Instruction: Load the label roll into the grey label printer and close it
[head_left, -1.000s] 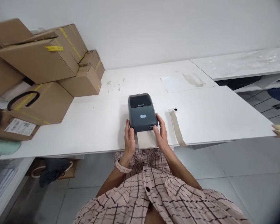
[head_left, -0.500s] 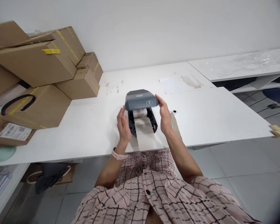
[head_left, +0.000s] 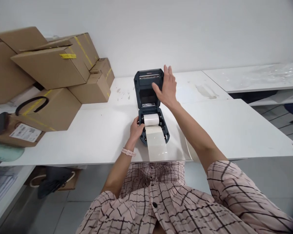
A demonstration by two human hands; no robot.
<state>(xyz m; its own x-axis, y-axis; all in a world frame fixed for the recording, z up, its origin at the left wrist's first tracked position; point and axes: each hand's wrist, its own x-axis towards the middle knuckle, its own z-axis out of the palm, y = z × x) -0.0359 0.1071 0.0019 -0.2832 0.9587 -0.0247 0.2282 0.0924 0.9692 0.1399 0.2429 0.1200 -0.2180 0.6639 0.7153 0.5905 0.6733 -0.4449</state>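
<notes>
Pink checked cloth of the person's shirt (head_left: 166,201) filled the bottom of my view, nearest the camera; beyond it ran the near edge of the white table (head_left: 234,130); a pale label strip (head_left: 157,146) lay across that edge at about its middle, its free end reaching the rim. To the right of the strip a second, narrower band of paper (head_left: 188,150) curled over the same edge, partly hidden by the right forearm.

The left hand (head_left: 136,128), a pink band (head_left: 128,152) on its wrist, sat just behind the near edge; its fingers were curled shut around the left wall of the dark grey printer (head_left: 166,132), thumb close by the white label roll (head_left: 151,119); the roll lay across the open base, and the strip ran from it toward the person.

The printer stood a little in from the near edge, around the middle of the table's width; its lid (head_left: 146,94) was swung up and back, nearly upright. The right hand (head_left: 166,89) reached over the base to the lid's right side; its fingers were spread wide and straight, laid flat against the lid and gripping nothing.

Farther off, cardboard boxes (head_left: 51,68) were piled at the far left corner against the white wall (head_left: 185,29); a second white surface (head_left: 258,73) adjoined the far right.
</notes>
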